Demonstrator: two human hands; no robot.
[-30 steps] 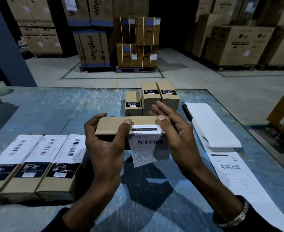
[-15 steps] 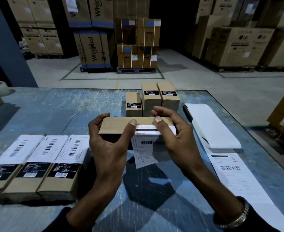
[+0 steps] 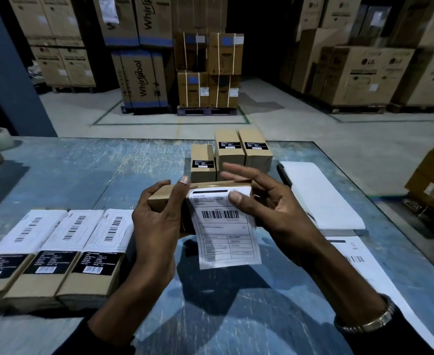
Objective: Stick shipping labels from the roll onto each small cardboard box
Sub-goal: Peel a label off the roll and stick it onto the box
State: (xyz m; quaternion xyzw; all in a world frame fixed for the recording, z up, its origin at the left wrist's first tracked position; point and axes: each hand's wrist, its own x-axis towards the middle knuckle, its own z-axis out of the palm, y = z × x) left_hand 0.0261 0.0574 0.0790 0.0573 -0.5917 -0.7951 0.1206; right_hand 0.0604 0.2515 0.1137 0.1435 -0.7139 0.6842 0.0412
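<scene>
A: Where's the box?
B: Lifted above the table point(image 3: 64, 172) — the left hand point(image 3: 157, 221) grips the cardboard box point(image 3: 163, 198) with thumb on top and fingers curled round its left end.
A: And the label?
B: The label point(image 3: 223, 226) is stuck along the box's top edge; the rest hangs loose. The right hand point(image 3: 269, 208) presses it with the thumb, fingers spread straight.
A: Space around?
B: Three labelled boxes point(image 3: 57, 252) lie left, three boxes point(image 3: 231, 155) stand just behind, the label roll point(image 3: 320, 196) right — bare tabletop below.

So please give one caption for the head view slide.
Left hand holds a small box while right hand presses a shipping label on.
</scene>
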